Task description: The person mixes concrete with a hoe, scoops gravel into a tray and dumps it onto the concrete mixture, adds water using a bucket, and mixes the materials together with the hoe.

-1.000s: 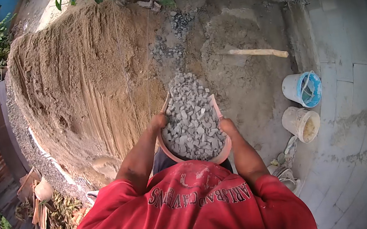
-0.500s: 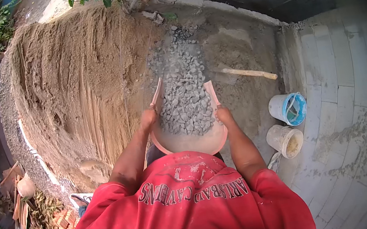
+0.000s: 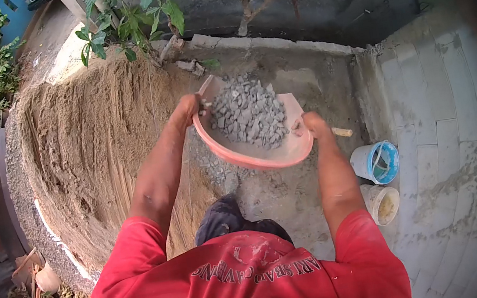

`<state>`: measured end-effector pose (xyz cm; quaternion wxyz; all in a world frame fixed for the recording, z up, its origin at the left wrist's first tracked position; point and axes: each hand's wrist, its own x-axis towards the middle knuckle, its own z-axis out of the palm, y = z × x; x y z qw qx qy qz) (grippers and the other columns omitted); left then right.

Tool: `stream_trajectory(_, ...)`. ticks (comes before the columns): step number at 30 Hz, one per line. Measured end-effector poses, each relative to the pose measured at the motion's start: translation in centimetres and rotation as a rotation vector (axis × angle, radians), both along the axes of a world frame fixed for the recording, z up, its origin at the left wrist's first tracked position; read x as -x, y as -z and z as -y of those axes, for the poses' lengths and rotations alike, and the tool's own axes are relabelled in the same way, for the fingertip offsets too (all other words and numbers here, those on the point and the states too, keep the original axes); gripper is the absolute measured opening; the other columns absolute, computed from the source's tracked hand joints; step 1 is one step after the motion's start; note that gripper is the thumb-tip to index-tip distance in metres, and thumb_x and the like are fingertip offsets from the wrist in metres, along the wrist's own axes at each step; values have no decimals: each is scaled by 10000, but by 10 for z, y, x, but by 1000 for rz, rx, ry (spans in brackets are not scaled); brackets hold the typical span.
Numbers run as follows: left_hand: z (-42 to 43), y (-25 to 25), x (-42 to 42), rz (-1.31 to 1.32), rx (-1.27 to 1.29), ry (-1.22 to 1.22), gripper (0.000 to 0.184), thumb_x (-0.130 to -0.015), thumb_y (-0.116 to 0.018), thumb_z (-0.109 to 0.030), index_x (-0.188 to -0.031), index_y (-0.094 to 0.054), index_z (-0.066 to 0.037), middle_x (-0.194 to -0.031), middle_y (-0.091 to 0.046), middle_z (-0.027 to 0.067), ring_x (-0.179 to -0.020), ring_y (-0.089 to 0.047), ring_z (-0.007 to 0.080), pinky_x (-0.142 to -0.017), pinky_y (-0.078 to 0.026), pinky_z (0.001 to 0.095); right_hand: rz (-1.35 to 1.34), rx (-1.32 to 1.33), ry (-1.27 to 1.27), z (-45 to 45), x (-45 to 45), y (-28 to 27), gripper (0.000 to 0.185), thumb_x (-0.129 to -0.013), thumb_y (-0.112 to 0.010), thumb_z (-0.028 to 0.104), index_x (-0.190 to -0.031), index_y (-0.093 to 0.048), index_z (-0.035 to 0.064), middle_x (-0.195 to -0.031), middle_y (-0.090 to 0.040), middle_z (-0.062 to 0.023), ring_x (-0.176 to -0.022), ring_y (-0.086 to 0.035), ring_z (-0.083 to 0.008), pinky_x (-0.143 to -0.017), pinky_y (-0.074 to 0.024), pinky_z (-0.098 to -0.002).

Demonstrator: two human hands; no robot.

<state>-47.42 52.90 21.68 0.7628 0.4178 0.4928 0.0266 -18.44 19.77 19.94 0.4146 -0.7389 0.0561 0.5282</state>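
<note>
The pan point(image 3: 239, 160) is held out in front of the person, past the leg point(image 3: 219, 218), its open edge facing away toward the ledge point(image 3: 278, 46). The left hand point(image 3: 189, 108) has its fingers closed around the rim on one side; the right hand point(image 3: 317, 123) grips the opposite side, with fingertips showing inside.

The unloading looks well advanced but, as far as can be judged, not finished. The back of the pan, nearest the person, is bare apart from dust, while gravel point(image 3: 251, 115) is heaped toward the open edge. How much of that heap lies in the pan and how much on the ground beyond cannot be told from this angle. Some loose stones point(image 3: 213, 166) lie on the ground point(image 3: 283, 198) just below the pan, beside the sand point(image 3: 96, 145). What seems left is whatever gravel the pan holds, and both hands have yet to let go. The handle point(image 3: 343, 132) near the right hand and the two buckets point(image 3: 366, 159) point(image 3: 376, 202) are untouched.
</note>
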Motion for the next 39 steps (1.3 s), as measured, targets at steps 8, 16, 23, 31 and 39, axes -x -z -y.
stream_trajectory(8, 68, 214, 76, 30, -121, 534, 109, -882, -623, -137, -915, -683, -52, -716, -627, 68, -573, -609, 198, -479, -489, 359, -8, 361, -260, 117, 43, 137, 285, -960, -425, 90, -1030, -614, -112, -842, -663, -231, -675, -690, -348, -554, -593, -450)
stream_trajectory(16, 263, 239, 261, -366, 555, 1, 512, -960, -600, -479, -1100, -650, 11, -880, -690, 126, -792, -661, 253, -722, -551, 420, -32, 645, -37, 326, 219, 160, 235, -916, -511, 64, -907, -703, -73, -812, -704, -197, -700, -697, -301, -584, -560, -430)
stream_trajectory(23, 169, 300, 280, -107, -247, 735, 306, -922, -686, -365, -949, -707, -61, -774, -680, 77, -685, -648, 212, -596, -534, 366, -107, 684, 139, 437, 126, 126, 228, -948, -530, 125, -920, -697, -29, -941, -711, -214, -734, -713, -343, -560, -597, -459)
stream_trajectory(31, 69, 148, 200, -312, -44, 492, 391, -953, -633, -458, -980, -696, -74, -824, -659, 33, -639, -569, 145, -590, -477, 316, 853, 1062, -730, 472, 160, 23, 273, -939, -511, 181, -991, -689, -20, -950, -679, -241, -914, -689, -416, -810, -574, -460)
stream_trajectory(39, 218, 83, 262, -576, 122, 1032, 623, -949, -548, -593, -1376, -548, -139, -1235, -665, 108, -1055, -629, 265, -957, -474, 456, 738, 992, 298, 604, 285, 38, 312, -957, -473, 195, -1001, -690, -24, -1112, -636, -285, -988, -679, -394, -845, -555, -468)
